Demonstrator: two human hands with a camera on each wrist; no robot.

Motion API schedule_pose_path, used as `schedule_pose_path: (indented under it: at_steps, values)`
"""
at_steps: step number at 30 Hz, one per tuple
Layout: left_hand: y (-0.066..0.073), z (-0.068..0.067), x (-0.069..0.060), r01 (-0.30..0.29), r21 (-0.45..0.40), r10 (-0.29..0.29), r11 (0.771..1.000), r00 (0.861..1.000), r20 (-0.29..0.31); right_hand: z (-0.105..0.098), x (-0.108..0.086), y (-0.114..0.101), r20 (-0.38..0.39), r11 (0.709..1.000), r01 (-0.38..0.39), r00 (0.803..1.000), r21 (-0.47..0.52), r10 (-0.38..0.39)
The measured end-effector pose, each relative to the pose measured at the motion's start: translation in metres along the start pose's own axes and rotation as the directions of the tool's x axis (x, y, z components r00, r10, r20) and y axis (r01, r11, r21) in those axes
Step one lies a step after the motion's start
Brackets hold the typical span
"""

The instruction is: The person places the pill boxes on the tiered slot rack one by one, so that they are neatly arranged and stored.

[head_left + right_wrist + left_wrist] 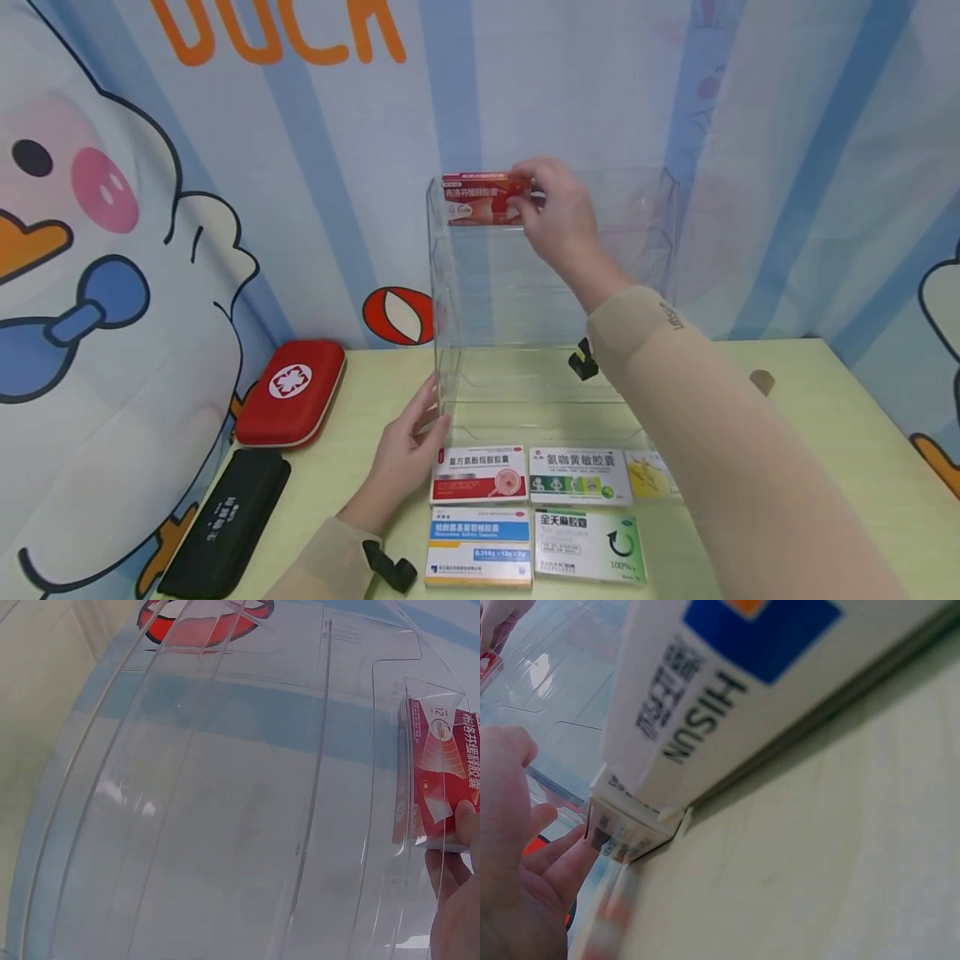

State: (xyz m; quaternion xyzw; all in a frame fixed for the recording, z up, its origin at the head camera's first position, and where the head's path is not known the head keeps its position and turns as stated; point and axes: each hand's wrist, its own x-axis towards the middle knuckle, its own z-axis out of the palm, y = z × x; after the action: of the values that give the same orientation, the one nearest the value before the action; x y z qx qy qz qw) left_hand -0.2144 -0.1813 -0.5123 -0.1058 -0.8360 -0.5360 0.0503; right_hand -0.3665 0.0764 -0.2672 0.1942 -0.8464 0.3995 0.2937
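Note:
My right hand (558,208) pinches a red medicine box (480,200) by its right end, at the top left of a clear tiered rack (495,404). In the right wrist view, the thumb lies on the front of the red medicine box (439,769), with fingers behind. My left hand (405,454) rests against the rack's lower left side, its fingers fairly straight. Close beside it are a red-and-white medicine box (478,492) and a blue-and-white medicine box (478,554); the latter box (727,690) looms large in the left wrist view.
A white-and-green medicine box (579,492), a second green-edged box (588,558) and a yellow box (651,477) lie at the rack's front; the sleeve partly covers the yellow one. At left lie a red zip case (273,408) and a black case (217,533). A cartoon curtain (360,167) hangs behind.

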Motion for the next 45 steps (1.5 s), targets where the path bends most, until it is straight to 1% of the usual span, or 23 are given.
schedule_pose_path:
  at_steps: [3,8,11,15,19,24,27,30,35,40,45]
  values:
    - [-0.001,0.0,0.0,-0.004,0.001,0.004,1.0,1.0,0.0,0.0,0.0,0.0,0.003,1.0,0.002,1.0,-0.006,-0.002]
    - [-0.002,0.0,0.0,0.017,0.008,-0.017,1.0,1.0,-0.001,0.001,0.0,-0.002,0.026,0.999,0.013,1.0,-0.036,-0.012]
    - [-0.003,-0.002,0.001,0.018,0.015,-0.018,1.0,1.0,-0.002,0.0,-0.001,-0.003,0.039,0.999,0.017,0.999,-0.05,-0.015]
    - [-0.004,-0.002,0.001,0.012,0.017,-0.012,1.0,1.0,0.002,-0.002,-0.006,-0.003,0.028,0.999,0.009,1.0,-0.05,-0.007]
    - [-0.005,-0.003,0.001,0.012,0.018,-0.012,1.0,1.0,0.006,-0.007,-0.014,-0.004,-0.021,1.0,0.017,1.0,0.012,-0.016]
    - [-0.003,-0.005,0.001,0.01,0.015,-0.01,1.0,1.0,0.003,-0.014,-0.031,-0.003,-0.089,0.992,0.072,0.994,0.101,-0.063]
    - [-0.003,-0.006,0.001,0.013,0.018,-0.013,1.0,1.0,0.002,-0.018,-0.043,0.0,-0.103,0.983,0.104,0.991,0.153,-0.089]
    - [-0.004,-0.006,0.001,0.016,0.024,-0.016,1.0,1.0,-0.001,-0.021,-0.059,0.003,-0.095,0.973,0.11,0.991,0.205,-0.092]
    - [-0.004,-0.006,0.001,0.012,0.022,-0.012,1.0,1.0,-0.005,-0.028,-0.093,0.01,-0.065,0.959,0.122,0.992,0.256,-0.109]
    - [-0.005,-0.005,0.002,0.007,0.017,-0.007,1.0,1.0,-0.002,-0.033,-0.135,0.018,-0.035,0.961,0.134,0.991,0.243,-0.129]
    - [-0.007,-0.005,0.001,0.007,0.014,-0.007,1.0,1.0,-0.009,-0.038,-0.172,0.018,0.013,0.969,0.122,0.992,0.215,-0.128]
